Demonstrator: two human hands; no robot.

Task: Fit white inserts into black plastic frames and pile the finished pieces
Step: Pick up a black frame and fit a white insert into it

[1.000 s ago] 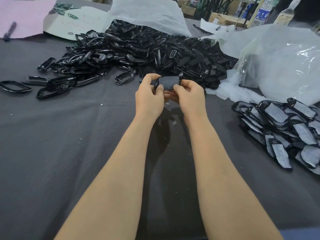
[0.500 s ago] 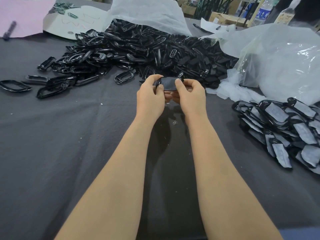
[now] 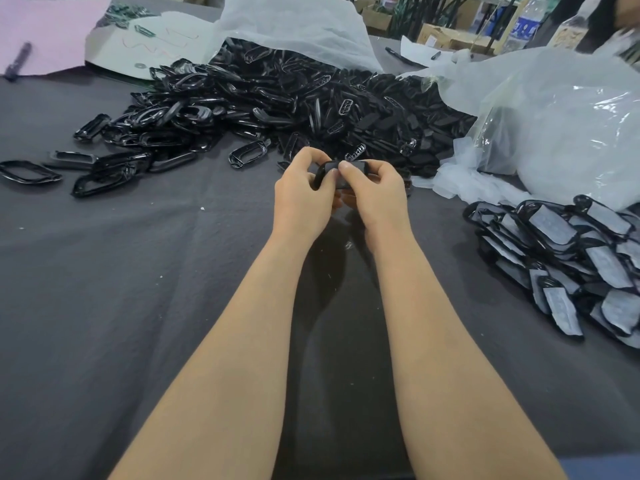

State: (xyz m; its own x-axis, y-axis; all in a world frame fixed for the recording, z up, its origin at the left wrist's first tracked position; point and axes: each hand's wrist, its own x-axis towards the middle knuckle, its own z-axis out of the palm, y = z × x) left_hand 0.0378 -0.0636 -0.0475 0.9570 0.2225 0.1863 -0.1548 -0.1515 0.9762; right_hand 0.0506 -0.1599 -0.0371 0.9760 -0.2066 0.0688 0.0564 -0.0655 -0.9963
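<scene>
At the centre of the frame the left hand and right hand meet. Both pinch one black frame with thumbs and curled fingers over the dark cloth. Loose frames heap at upper centre. White-faced finished pieces pile at right. At upper right a bottle has a blue label too blurred to read.

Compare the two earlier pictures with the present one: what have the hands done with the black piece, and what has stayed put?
The right hand has slid its thumb leftwards over the black piece until it meets the thumb of the left hand. Both hands keep gripping it above the grey cloth. The heap of empty frames and the finished pile are unchanged.
</scene>
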